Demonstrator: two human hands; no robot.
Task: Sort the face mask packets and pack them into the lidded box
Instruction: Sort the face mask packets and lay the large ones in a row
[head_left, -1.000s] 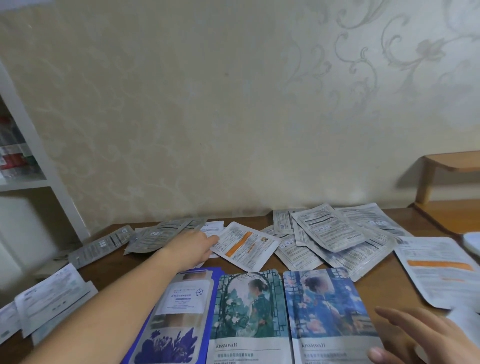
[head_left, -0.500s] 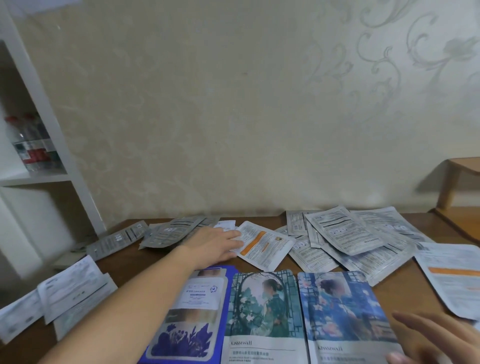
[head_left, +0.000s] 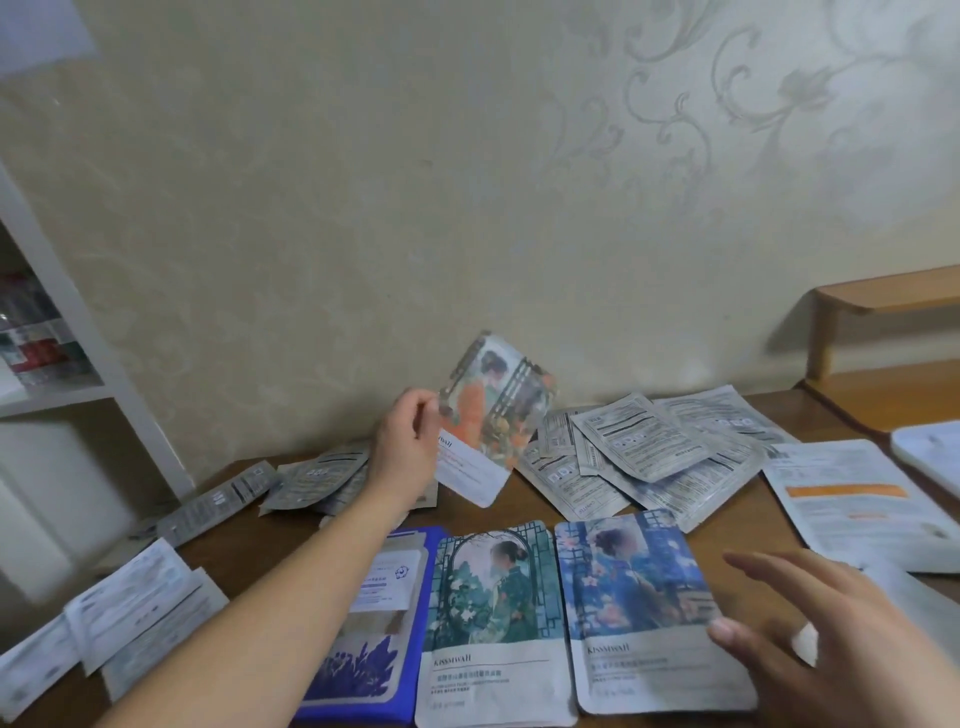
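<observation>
Three packets lie face up in a row at my near edge of the table (head_left: 737, 525): purple (head_left: 363, 670), green (head_left: 493, 618), blue (head_left: 644, 608). Behind them, a heap (head_left: 649, 457) of grey ones lies face down, more scattered to the left (head_left: 311, 478). My left hand (head_left: 408, 449) pinches the orange packet (head_left: 488, 421) by its edge, lifted and tilted above the table. My right hand (head_left: 826, 629) hovers with fingers spread, just beside the blue one, holding nothing.
</observation>
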